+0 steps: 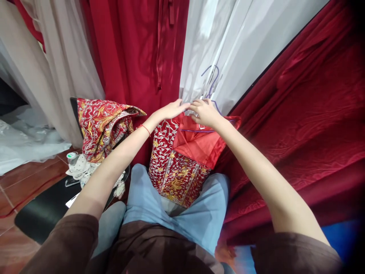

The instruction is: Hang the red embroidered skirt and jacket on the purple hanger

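Observation:
A red garment with gold and silver embroidery hangs on a thin purple wire hanger in front of my knees, its plain red lining folded out at the top. My left hand rests its fingers on the garment's top edge at the hanger's neck. My right hand pinches the same spot from the right, fingers curled on the fabric and hanger. The two hands almost touch. A red string bracelet circles my left wrist.
A second embroidered red garment lies heaped on a black chair at my left, with a tape roll and white lace pieces. Red satin dresses and white garment covers hang close ahead and right. Tiled floor at the left.

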A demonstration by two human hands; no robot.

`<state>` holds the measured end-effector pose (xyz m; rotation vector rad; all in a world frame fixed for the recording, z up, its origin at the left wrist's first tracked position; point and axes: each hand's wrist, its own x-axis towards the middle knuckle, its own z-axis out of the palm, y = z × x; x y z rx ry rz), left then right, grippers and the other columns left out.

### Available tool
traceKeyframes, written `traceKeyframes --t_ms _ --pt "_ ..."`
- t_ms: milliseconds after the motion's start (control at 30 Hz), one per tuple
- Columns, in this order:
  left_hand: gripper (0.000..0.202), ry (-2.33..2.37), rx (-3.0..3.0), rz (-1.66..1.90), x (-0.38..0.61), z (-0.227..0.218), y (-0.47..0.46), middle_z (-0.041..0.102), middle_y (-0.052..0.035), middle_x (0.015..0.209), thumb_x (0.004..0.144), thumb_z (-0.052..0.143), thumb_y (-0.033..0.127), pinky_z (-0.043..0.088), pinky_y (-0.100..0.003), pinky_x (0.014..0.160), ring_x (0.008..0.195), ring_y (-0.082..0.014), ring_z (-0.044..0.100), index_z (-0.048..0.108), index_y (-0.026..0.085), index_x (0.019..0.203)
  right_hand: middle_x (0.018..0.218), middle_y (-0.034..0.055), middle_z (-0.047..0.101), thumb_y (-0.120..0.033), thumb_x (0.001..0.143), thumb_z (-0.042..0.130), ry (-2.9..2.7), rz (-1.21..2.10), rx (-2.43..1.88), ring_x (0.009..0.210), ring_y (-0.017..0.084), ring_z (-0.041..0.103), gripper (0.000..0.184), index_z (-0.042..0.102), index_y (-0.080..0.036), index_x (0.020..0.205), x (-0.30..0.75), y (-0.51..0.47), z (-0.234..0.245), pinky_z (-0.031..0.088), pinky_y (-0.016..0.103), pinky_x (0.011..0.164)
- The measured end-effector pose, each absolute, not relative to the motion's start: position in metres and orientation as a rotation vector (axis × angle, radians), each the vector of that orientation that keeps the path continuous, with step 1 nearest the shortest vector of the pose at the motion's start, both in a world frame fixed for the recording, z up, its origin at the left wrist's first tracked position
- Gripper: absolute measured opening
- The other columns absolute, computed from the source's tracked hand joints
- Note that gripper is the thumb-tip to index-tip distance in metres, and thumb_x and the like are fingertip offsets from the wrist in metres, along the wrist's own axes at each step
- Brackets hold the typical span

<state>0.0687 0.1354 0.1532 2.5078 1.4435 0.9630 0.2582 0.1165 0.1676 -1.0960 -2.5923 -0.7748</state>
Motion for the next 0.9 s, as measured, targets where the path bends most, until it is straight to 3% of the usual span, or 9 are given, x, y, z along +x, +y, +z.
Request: traceKeyframes --t_ms 100,200,300,367,433,533,600,700,900 --pt "0.05 1.4 2.644 0.805 0.065 0.13 0.128 0.071 -0.0094 0.12 0.099 0.039 0.052 0.048 -0.031 0.09 0.108 -0.0249 0.068 0.052 0.022 0.137 0.129 0.0203 0.059 -0.023 0.09 0.043 -2.429 -0.827 -1.091 0.119 0.034 0.049 0.038 0.059 -0.013 0.123 0.253 0.1 0.152 0.033 0.048 0.096" --pt "0.044 1.571 2.733 0.804 0.065 0.116 0.131 0.073 -0.0122 0.113 0.103 0.033 0.044 0.048 -0.033 0.088 0.106 -0.0278 0.069 0.052 0.019 0.135 0.111 0.0205 0.065 -0.026 0.093 0.038 -2.377 -0.853 -1.25 0.102 0.032 0.057 0.034 0.061 -0.012 0.114 0.254 0.072 0.126 0.037 0.043 0.087" --pt "0.045 1.631 2.774 0.835 0.069 0.109 0.136 0.074 -0.0132 0.107 0.104 0.028 0.041 0.047 -0.033 0.087 0.104 -0.0281 0.07 0.052 0.018 0.134 0.1 0.0192 0.068 -0.024 0.089 0.045 -2.732 -0.83 -1.357 0.092 0.029 0.061 0.03 0.064 -0.011 0.107 0.274 0.049 0.09 0.042 0.04 0.081" --pt "0.044 1.641 2.779 0.862 0.071 0.107 0.138 0.074 -0.0129 0.105 0.105 0.027 0.04 0.046 -0.032 0.087 0.103 -0.0275 0.07 0.052 0.018 0.133 0.115 0.0212 0.067 -0.02 0.08 0.055 -2.967 -0.903 -1.243 0.105 0.032 0.061 0.038 0.062 -0.01 0.116 0.298 0.044 0.064 0.043 0.043 0.087" --pt "0.044 1.651 2.774 0.877 0.072 0.106 0.137 0.075 -0.0124 0.104 0.105 0.027 0.039 0.045 -0.031 0.087 0.103 -0.0266 0.07 0.052 0.018 0.133 0.137 0.0202 0.058 -0.014 0.073 0.062 -3.061 -1.018 -1.024 0.126 0.034 0.052 0.059 0.056 -0.014 0.131 0.327 0.044 0.043 0.041 0.048 0.099" --pt "0.044 1.66 2.772 0.884 0.072 0.106 0.135 0.075 -0.0123 0.105 0.105 0.026 0.039 0.044 -0.03 0.087 0.103 -0.0257 0.07 0.052 0.017 0.132 0.15 0.0112 0.05 -0.003 0.077 0.056 -3.011 -1.142 -0.771 0.137 0.026 0.045 0.066 0.05 -0.024 0.14 0.361 0.052 0.024 0.037 0.046 0.108" --pt "0.044 1.67 2.771 0.89 0.071 0.106 0.134 0.075 -0.0125 0.104 0.105 0.025 0.039 0.044 -0.03 0.085 0.102 -0.0257 0.07 0.053 0.017 0.132 0.147 0.0087 0.053 0.0 0.085 0.046 -2.97 -1.171 -0.633 0.135 0.021 0.048 0.059 0.053 -0.027 0.137 0.372 0.057 0.024 0.039 0.042 0.105" --pt "0.044 1.668 2.763 0.898 0.071 0.106 0.133 0.075 -0.0126 0.103 0.105 0.026 0.038 0.044 -0.03 0.084 0.1 -0.026 0.071 0.055 0.017 0.13 0.132 0.0102 0.065 -0.004 0.093 0.04 -2.932 -1.122 -0.576 0.124 0.022 0.055 0.043 0.063 -0.024 0.123 0.367 0.062 0.04 0.041 0.044 0.099" --pt "0.044 1.618 2.735 0.931 0.072 0.107 0.125 0.075 -0.0106 0.101 0.105 0.026 0.04 0.043 -0.03 0.084 0.098 -0.0244 0.071 0.057 0.018 0.128 0.106 0.0105 0.071 -0.024 0.1 0.035 -2.479 -0.916 -1.094 0.105 0.028 0.054 0.032 0.065 -0.023 0.112 0.309 0.076 0.102 0.034 0.046 0.092"
